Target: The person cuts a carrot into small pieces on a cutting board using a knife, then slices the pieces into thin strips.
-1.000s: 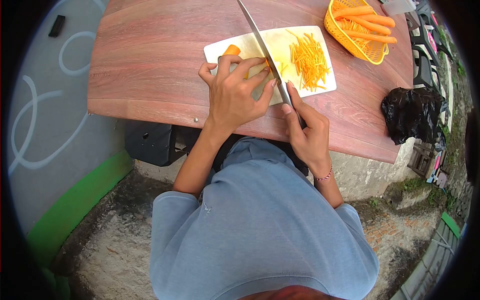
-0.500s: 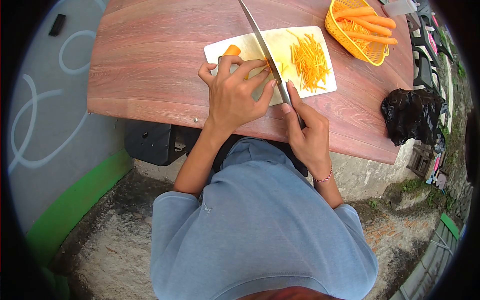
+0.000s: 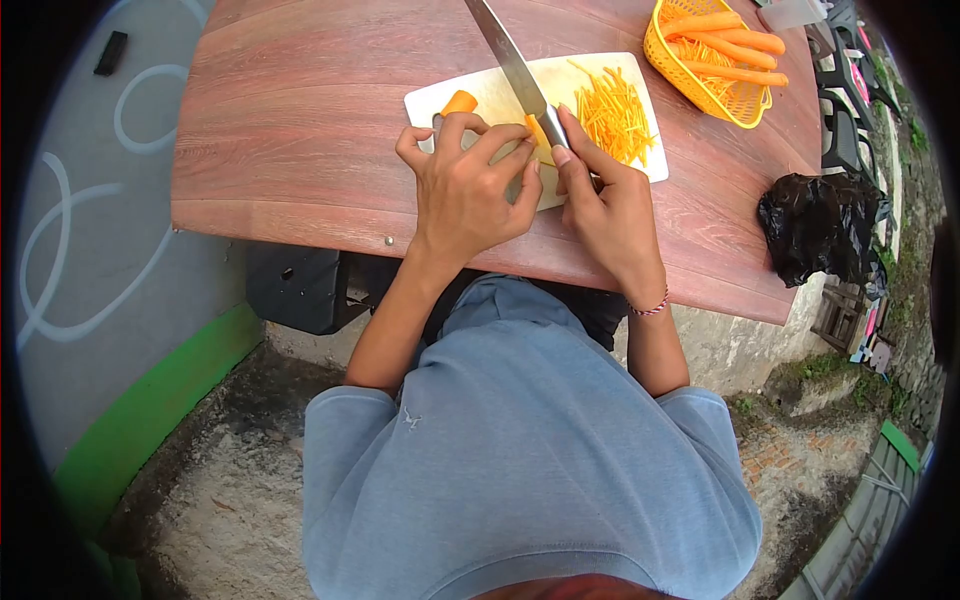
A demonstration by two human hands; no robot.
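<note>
Table [image 3: 300,130]: reddish wood-look surface, streaked grain, slight sheen. Cutting board [image 3: 422,100]: white, plastic-looking, smooth. Knife blade [image 3: 508,55]: metal, smooth, glossy. Basket [image 3: 668,68]: yellow plastic, perforated. Bag [image 3: 815,225]: thin black plastic, crinkled, glossy. Shirt [image 3: 530,450]: blue cloth, matt, frayed at one small spot. Ground [image 3: 230,500]: rough, matt, concrete-like. Bolt head [image 3: 389,240] at table edge: metallic, shiny.
</note>
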